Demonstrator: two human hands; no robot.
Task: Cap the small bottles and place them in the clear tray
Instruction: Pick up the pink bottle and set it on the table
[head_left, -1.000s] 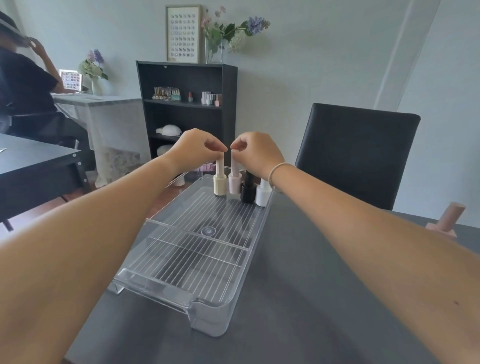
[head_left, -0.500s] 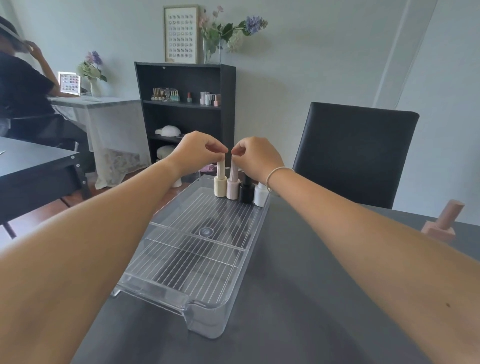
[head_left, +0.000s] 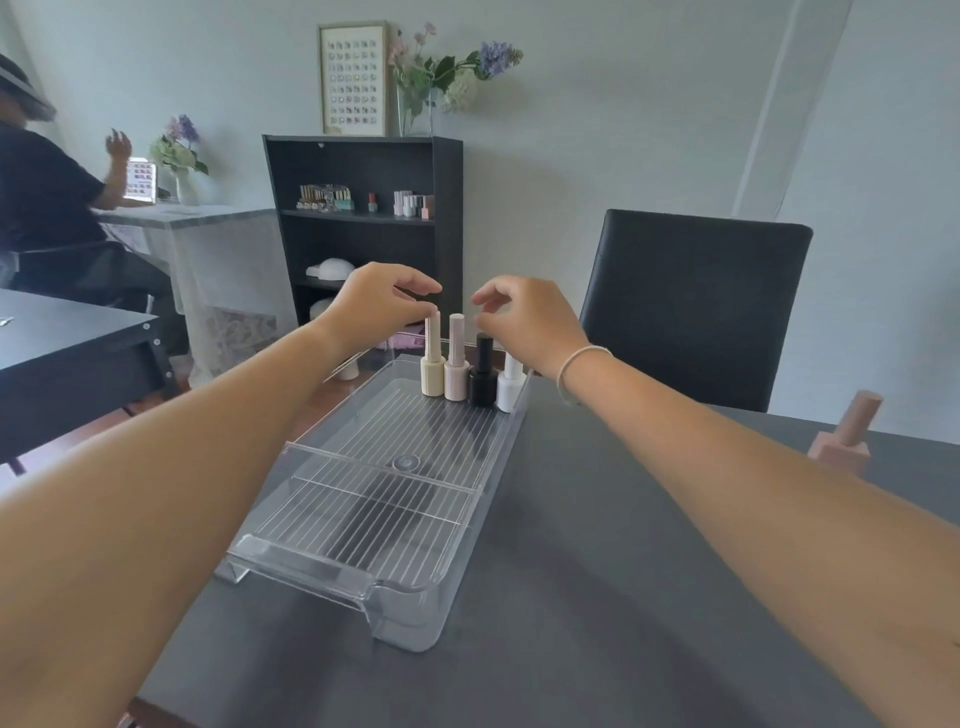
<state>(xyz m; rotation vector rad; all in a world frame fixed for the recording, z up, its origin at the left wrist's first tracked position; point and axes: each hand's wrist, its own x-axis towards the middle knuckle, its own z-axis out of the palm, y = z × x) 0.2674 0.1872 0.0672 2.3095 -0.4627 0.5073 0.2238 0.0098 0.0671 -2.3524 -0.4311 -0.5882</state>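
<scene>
The left hand (head_left: 376, 301) hovers at the far end of the tray, its fingers loosely curled with the fingertips just at the top of the cream bottle (head_left: 432, 362); whether they still touch the cap cannot be told. The right hand (head_left: 524, 317), a bracelet at its wrist, is lifted clear of the pale pink bottle (head_left: 456, 366), fingers relaxed and holding nothing. Half a second earlier both hands pinched the tall caps of these two bottles; now the right has released and drawn up and to the right, and the left is letting go. This suggests that the pair has been set down and the placing of these two is complete. Four capped bottles stand upright in a row against the far wall of the clear tray (head_left: 332, 566): cream, pale pink, black bottle (head_left: 482, 374) and white bottle (head_left: 510, 385), from left to right, each just beside the next. The near compartments of the tray, beyond the divider, hold no bottles. On the dark table (head_left: 597, 597), well apart at the far right, a pink bottle (head_left: 844, 441) stands outside the tray and probably is the next to be fetched.
</scene>
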